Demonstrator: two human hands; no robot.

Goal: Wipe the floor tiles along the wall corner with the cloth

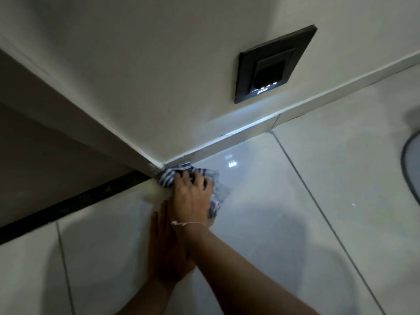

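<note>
A blue-and-white striped cloth (167,177) lies bunched on the glossy pale floor tile (261,201), pushed right up against the outer wall corner (159,165) where two skirting boards meet. My right hand (192,196), with a thin string bracelet on the wrist, presses down on the cloth with its fingers curled into it. My left hand (164,242) rests flat on the tile just behind, fingers pointing toward the corner, partly covered by my right forearm. It holds nothing.
A black wall plate (272,64) with small white lights is set low in the wall and shines on the skirting (238,133). A dark threshold strip (68,203) runs left from the corner. A dark-rimmed round object (409,169) sits at the right edge.
</note>
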